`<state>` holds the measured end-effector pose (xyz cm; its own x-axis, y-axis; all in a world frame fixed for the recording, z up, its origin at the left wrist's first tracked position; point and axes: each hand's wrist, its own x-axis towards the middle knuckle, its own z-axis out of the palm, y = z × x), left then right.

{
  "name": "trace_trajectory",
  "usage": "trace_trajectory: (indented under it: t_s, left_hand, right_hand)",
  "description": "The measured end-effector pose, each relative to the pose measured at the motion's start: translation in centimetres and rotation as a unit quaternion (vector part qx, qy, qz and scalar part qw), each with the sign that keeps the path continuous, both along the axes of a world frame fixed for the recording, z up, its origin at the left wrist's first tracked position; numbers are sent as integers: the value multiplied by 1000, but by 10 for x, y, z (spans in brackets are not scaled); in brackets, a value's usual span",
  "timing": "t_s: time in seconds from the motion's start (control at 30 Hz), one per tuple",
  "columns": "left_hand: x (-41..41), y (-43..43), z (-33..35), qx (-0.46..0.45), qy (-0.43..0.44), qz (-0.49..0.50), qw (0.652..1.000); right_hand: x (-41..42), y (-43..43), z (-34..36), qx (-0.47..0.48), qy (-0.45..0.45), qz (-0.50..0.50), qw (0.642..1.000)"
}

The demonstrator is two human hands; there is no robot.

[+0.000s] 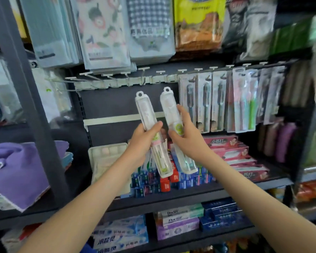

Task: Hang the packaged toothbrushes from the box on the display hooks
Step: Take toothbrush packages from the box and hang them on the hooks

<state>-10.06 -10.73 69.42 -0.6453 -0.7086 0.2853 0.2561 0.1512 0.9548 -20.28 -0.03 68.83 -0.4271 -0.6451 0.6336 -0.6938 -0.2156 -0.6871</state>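
The left hand (144,141) gripped one packaged toothbrush (145,110) at mid-length; the right hand (185,137) gripped a second packaged toothbrush (169,108). Hang holes faced up, below the empty display hooks (143,70). Advisable: align one hole with a hook tip, then slide rearward.

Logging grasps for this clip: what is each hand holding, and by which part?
Left hand: a long clear plastic toothbrush pack, gripped around its middle. Right hand: a second clear pack, gripped mid-length too.
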Motion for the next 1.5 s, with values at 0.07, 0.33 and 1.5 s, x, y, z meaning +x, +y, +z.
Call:
trace_trajectory:
  t_s: [0.07,0.33,1.5]
  left_hand:
    - [-8,-1,10,-3,13,-3,1000]
    - [-34,-20,31,-30,17,26,999]
    - [-60,-48,12,-69,-27,69,995]
  right_hand:
    - [-10,3,6,5,4,-26,1000]
    - [-56,3,27,30,-4,-98,995]
    - [-131,-111,39,152,7,-122,981]
